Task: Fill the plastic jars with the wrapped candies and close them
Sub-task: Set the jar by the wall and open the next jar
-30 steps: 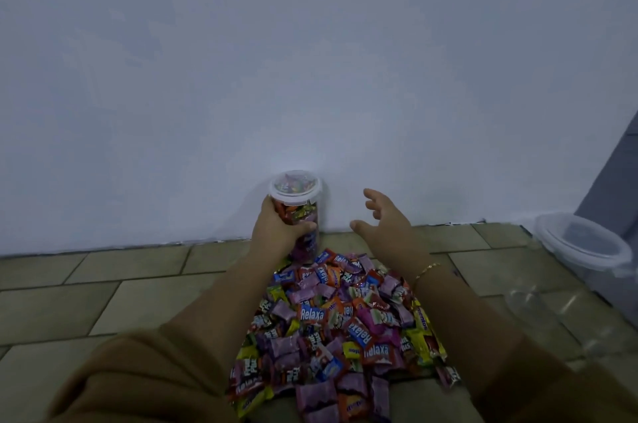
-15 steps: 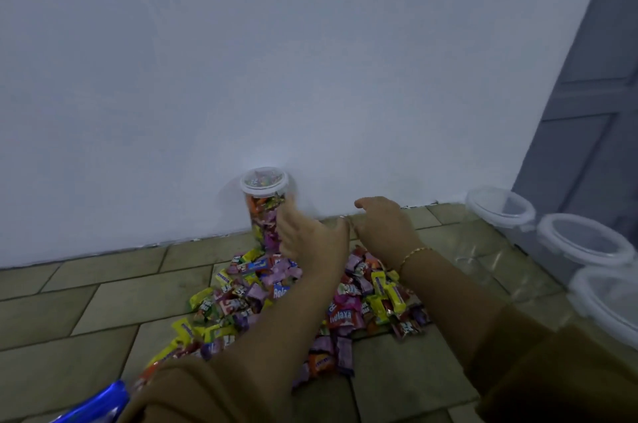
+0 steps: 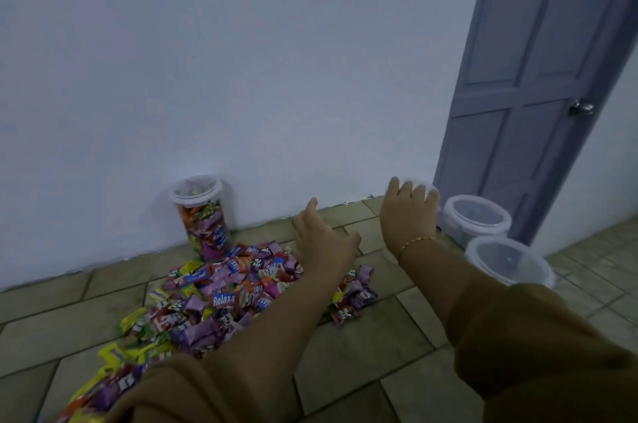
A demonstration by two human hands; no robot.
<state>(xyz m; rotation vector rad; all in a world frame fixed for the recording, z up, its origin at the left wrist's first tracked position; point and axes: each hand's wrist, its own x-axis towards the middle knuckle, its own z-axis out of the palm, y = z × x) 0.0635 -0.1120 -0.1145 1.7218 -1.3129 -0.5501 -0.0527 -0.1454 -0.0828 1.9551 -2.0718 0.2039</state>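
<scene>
We see a tiled floor (image 3: 397,377), white wall (image 3: 241,60) and grey door (image 3: 538,77). Candies (image 3: 221,298) lie heaped by a filled, lidded jar (image 3: 202,215). Our left hand (image 3: 322,241) hangs unclenched; our right hand (image 3: 409,212) covers an empty jar (image 3: 433,193), grasp unclear.

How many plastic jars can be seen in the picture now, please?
4. A filled jar stands closed by the wall, left of the candy pile. Three empty lidded jars are near the door: one mostly hidden behind the right hand, one beside it, one nearest.
</scene>
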